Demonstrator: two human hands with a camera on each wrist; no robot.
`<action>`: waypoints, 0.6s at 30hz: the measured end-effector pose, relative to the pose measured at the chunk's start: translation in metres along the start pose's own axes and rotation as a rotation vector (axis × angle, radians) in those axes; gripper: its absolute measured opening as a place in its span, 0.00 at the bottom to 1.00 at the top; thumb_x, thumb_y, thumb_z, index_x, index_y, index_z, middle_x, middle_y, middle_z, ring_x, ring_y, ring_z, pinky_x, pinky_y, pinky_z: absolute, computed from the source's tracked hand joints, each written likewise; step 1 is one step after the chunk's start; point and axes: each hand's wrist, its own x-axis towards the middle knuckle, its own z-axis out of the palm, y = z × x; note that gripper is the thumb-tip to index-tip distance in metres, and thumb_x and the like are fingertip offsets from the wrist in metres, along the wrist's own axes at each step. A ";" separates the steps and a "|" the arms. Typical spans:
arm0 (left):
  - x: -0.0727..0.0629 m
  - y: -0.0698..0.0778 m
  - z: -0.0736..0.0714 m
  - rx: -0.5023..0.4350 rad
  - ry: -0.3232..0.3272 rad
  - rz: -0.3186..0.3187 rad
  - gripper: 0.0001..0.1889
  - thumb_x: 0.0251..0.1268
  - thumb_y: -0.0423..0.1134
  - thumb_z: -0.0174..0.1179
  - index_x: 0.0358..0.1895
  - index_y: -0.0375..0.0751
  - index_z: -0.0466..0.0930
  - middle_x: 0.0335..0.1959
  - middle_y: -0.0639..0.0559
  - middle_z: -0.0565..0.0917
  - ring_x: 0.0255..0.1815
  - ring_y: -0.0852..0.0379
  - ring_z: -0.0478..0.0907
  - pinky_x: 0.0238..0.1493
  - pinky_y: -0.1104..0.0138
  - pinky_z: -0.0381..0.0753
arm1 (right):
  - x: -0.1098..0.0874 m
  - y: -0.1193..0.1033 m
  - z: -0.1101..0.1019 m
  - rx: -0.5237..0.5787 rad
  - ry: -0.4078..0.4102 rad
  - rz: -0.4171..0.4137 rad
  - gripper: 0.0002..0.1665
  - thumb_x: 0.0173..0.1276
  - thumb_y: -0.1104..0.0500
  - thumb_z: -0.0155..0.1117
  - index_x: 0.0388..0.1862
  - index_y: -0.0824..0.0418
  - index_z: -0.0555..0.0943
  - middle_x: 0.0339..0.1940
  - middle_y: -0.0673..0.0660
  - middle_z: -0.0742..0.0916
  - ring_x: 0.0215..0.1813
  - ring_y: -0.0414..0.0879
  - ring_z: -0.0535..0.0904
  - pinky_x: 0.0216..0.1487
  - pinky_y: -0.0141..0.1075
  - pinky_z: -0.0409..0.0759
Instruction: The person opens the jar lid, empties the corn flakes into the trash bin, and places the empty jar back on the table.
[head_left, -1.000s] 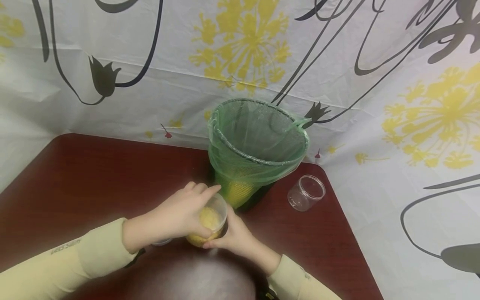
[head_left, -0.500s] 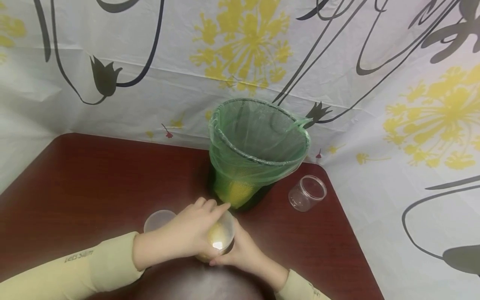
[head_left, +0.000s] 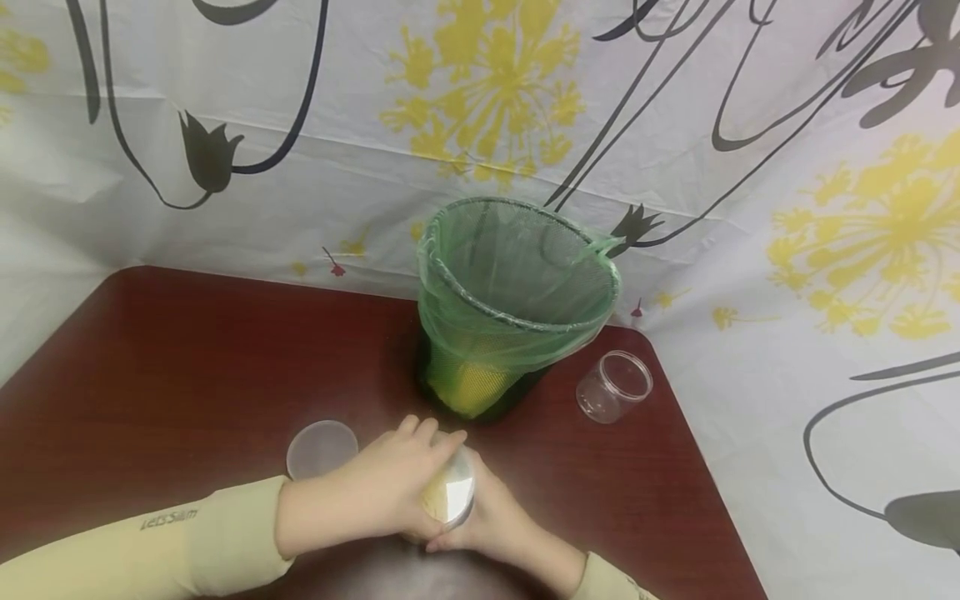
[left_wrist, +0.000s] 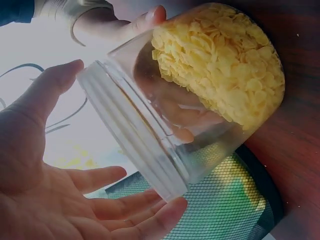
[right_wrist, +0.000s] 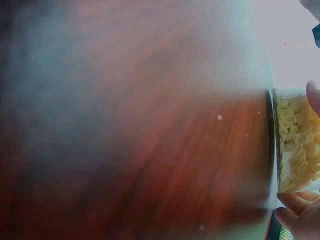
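Observation:
A clear plastic jar of yellow flakes (left_wrist: 220, 65) is between the two hands near the table's front, with a translucent lid (left_wrist: 132, 132) on its mouth. My left hand (head_left: 382, 487) spans that lid, thumb on one edge and fingertips on the opposite edge. Around the jar's body my right hand (head_left: 498, 517) keeps its grip, its fingers partly visible through the clear wall in the left wrist view. The flakes fill the lower part of the jar. At the right edge of the right wrist view, the flakes (right_wrist: 297, 145) show again close to the tabletop.
Behind the hands stands a mesh bin (head_left: 517, 325) lined with a green bag, something yellow low inside. An uncovered clear jar (head_left: 613, 387) is at the table's right edge. A round translucent disc, like a lid (head_left: 322, 450), lies left of the hands on the dark red table (head_left: 210, 358).
Both hands and the jar have shifted toward the front and slightly right. The round disc on the left, mostly hidden by my left arm before, now shows. The bin and uncovered jar stay put.

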 end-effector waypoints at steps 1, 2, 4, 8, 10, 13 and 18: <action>0.001 0.001 0.001 0.012 -0.001 0.002 0.50 0.28 0.58 0.75 0.61 0.36 0.73 0.42 0.44 0.74 0.41 0.49 0.70 0.35 0.60 0.77 | 0.000 0.000 0.000 -0.009 0.003 -0.010 0.69 0.35 0.45 0.85 0.74 0.50 0.55 0.64 0.51 0.72 0.60 0.44 0.72 0.60 0.42 0.71; 0.001 0.002 0.001 0.024 -0.003 0.006 0.50 0.27 0.58 0.76 0.61 0.36 0.73 0.42 0.44 0.74 0.41 0.49 0.71 0.34 0.60 0.77 | -0.001 0.000 0.000 -0.020 0.006 -0.012 0.69 0.35 0.44 0.85 0.74 0.50 0.55 0.64 0.51 0.72 0.60 0.44 0.72 0.60 0.42 0.71; 0.002 0.004 0.002 0.051 -0.007 0.014 0.50 0.26 0.58 0.76 0.60 0.35 0.74 0.42 0.44 0.74 0.41 0.48 0.71 0.33 0.61 0.77 | -0.002 0.002 0.000 -0.031 0.013 -0.019 0.69 0.34 0.44 0.85 0.74 0.50 0.55 0.64 0.51 0.72 0.60 0.45 0.72 0.60 0.42 0.71; 0.005 0.004 0.002 0.112 -0.032 0.045 0.50 0.26 0.60 0.75 0.60 0.36 0.74 0.42 0.44 0.74 0.42 0.48 0.72 0.33 0.61 0.78 | -0.005 0.004 0.001 -0.039 0.022 -0.004 0.69 0.33 0.43 0.85 0.73 0.51 0.56 0.63 0.51 0.73 0.60 0.45 0.72 0.59 0.42 0.72; 0.007 0.003 0.001 0.141 -0.061 0.070 0.50 0.27 0.61 0.75 0.60 0.37 0.74 0.42 0.44 0.74 0.42 0.48 0.72 0.34 0.62 0.79 | -0.006 0.006 0.001 -0.040 0.023 -0.001 0.69 0.34 0.43 0.85 0.73 0.53 0.56 0.63 0.51 0.74 0.59 0.45 0.73 0.58 0.41 0.73; 0.011 0.001 -0.005 0.166 -0.120 0.124 0.48 0.27 0.61 0.76 0.60 0.41 0.74 0.43 0.47 0.74 0.42 0.51 0.71 0.35 0.64 0.78 | -0.006 0.007 0.002 -0.027 0.021 -0.017 0.69 0.35 0.44 0.85 0.73 0.54 0.55 0.63 0.51 0.74 0.60 0.45 0.73 0.59 0.41 0.72; 0.020 -0.004 -0.016 0.186 -0.236 0.254 0.44 0.25 0.55 0.79 0.57 0.52 0.74 0.44 0.56 0.72 0.42 0.56 0.68 0.37 0.66 0.76 | -0.005 0.007 0.002 0.005 0.011 -0.031 0.64 0.36 0.44 0.84 0.70 0.51 0.58 0.62 0.48 0.75 0.59 0.44 0.73 0.60 0.39 0.71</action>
